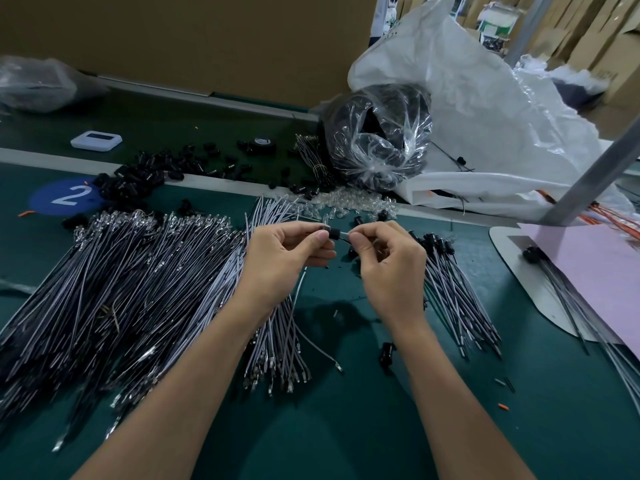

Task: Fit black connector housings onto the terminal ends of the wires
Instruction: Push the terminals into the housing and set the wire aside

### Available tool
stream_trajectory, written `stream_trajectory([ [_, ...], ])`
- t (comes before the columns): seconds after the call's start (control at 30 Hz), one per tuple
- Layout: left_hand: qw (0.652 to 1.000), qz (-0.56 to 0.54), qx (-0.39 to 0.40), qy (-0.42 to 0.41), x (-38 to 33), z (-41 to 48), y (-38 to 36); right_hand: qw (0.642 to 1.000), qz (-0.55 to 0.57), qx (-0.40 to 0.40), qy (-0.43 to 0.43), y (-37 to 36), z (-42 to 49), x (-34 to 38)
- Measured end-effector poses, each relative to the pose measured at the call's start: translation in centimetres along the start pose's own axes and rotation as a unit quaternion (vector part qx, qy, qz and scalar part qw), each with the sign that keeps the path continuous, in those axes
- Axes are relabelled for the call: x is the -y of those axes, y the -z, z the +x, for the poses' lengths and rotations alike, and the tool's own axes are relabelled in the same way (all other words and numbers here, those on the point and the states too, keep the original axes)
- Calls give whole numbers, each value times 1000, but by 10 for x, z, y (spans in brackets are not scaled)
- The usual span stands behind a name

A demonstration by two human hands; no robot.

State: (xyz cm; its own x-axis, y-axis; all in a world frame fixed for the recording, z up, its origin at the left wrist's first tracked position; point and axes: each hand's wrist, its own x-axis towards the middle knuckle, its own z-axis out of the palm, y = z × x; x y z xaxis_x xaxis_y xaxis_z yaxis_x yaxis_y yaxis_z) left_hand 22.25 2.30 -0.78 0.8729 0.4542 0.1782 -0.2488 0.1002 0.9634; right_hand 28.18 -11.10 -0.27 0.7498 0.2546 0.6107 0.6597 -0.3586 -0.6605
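Near edge: green surface (346,438), both forearms coming in. 1 stray housing (387,353) lies loose just right of the centre grey bundle (277,344), whose bare terminals point at the camera. Left of it, the big dark wire pile (121,289) has metal terminals exposed at both ends and no housings on it, so that's the backlog. Mid: hands raised above the bundles, nearly touching. Left hand (287,251) grip is closed, thumb and fingertips pinching the black housing (333,234). Right hand (388,265) grip is a tight thumb-and-forefinger pinch on a pale wire end (343,236) right at the housing's mouth. Can't tell if the terminal is seated yet; looks like mid-insertion. Just beyond the right hand, the finished pile (453,292) is fanned out with black housings on its far ends, and it is far smaller than the 2 unfitted lots. Estimate: early in the batch, most still to do. Further back: clear plastic parts (349,202), a scatter of loose housings (138,178) across the rail by the blue "2" sticker (67,196), and a clear bag of black parts (377,136) leaning on a big white sack (485,109). Plenty of housing stock left.
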Motion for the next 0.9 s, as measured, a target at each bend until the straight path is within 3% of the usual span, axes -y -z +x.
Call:
stream_trajectory([
  [0.3,1000,8,2,0,3,-2,-1,998,-53,33,28,-3,-3,-7],
  [0.5,1000,8,-13,1,4,0,-1,999,8,-22,30,-4,-2,-4],
  [0.9,1000,5,-8,9,4,-3,-3,999,-12,18,30,-3,-3,-8],
])
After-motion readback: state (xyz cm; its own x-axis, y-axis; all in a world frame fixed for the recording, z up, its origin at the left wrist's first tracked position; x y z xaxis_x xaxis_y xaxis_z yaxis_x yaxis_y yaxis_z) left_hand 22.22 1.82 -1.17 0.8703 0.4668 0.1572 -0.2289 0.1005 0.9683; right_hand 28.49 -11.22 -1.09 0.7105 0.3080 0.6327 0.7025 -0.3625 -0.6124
